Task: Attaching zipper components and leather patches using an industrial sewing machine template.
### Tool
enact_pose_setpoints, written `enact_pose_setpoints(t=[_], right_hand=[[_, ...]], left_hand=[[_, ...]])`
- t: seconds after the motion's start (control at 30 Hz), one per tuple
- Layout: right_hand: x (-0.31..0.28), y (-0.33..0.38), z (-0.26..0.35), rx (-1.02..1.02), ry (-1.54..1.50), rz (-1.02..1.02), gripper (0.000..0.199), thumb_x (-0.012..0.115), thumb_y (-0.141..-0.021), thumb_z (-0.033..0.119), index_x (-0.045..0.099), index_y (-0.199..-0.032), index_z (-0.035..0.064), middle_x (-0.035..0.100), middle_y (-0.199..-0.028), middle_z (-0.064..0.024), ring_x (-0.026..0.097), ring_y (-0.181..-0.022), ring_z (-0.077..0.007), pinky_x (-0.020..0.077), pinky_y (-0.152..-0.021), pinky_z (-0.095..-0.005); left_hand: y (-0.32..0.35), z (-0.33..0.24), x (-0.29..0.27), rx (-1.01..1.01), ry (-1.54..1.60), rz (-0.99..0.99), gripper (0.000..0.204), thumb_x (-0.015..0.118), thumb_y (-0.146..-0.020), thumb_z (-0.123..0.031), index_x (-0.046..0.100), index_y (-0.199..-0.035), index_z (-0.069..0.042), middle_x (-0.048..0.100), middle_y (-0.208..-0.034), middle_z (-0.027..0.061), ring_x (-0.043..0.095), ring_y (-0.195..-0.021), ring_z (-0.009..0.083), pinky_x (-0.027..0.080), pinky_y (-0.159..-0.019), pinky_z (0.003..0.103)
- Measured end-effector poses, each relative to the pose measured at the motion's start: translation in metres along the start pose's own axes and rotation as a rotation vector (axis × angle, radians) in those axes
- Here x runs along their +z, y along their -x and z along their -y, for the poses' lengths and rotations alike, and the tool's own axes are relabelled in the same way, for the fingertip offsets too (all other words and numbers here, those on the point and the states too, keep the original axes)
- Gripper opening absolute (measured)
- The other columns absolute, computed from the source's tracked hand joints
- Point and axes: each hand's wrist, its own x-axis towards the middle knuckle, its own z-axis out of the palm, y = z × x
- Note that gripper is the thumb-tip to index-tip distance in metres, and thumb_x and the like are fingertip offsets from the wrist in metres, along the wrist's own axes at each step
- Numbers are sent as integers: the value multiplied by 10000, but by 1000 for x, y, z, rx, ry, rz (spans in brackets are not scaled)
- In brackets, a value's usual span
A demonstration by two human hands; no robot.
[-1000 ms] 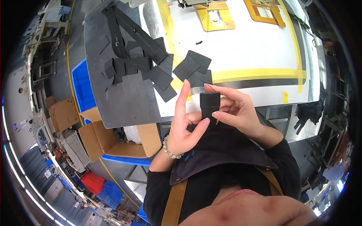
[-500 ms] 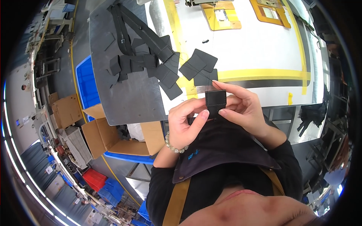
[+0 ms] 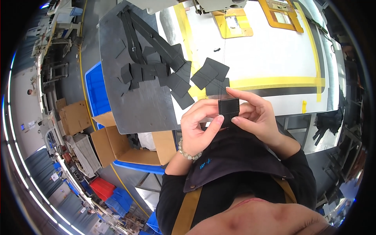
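A small black square of fabric [image 3: 228, 108] is pinched between both of my hands just in front of my chest. My left hand [image 3: 197, 125] grips its left and lower edge with thumb and fingers; a bead bracelet circles that wrist. My right hand [image 3: 256, 115] holds its right side, fingers curled over the top. A thin thread runs up from the piece toward the machine at the top. Beyond my hands, loose black fabric squares [image 3: 211, 74] lie on the white table [image 3: 274, 55].
A grey board [image 3: 129, 105] at the left carries black zippers [image 3: 135, 35] and several black patches [image 3: 149, 72]. Yellow templates [image 3: 282, 15] lie at the table's far side. Cardboard boxes [image 3: 117, 145] and a blue crate [image 3: 94, 90] sit on the floor to the left.
My left hand's fingers have closed in from an upright spread to a pinch on the piece. Both hands with the piece have shifted slightly up and right.
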Motion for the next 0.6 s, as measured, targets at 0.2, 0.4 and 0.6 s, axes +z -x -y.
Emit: enact_pose_setpoints(t=[0.2,0.4,0.6], right_hand=[[-1,1,1,-15,-45,-23,549,556,-830,-88,371,-1340,2,644,-940,-83,617,-871,-109,557,-765,-259],[-3,1,2,-23,-44,-14,534,557,-831,-86,382,-1329,-5,645,-927,-83,617,-861,-106,557,-754,-251],[-6,1,-1,94,-80,-37,602,555,-783,-129,347,-1342,-46,663,-941,-107,621,-888,-112,487,-795,-226]], left_hand=[[-6,-2,2,39,-17,11,140,620,-751,46,641,-888,22,627,-981,134,619,-834,181,509,-688,264],[-5,-1,1,26,-25,-2,141,629,-733,29,641,-873,23,637,-986,147,609,-883,216,484,-763,310],[-34,-50,-24,317,-706,-13,314,644,-644,2,659,-957,-5,651,-979,111,618,-850,244,489,-707,324]])
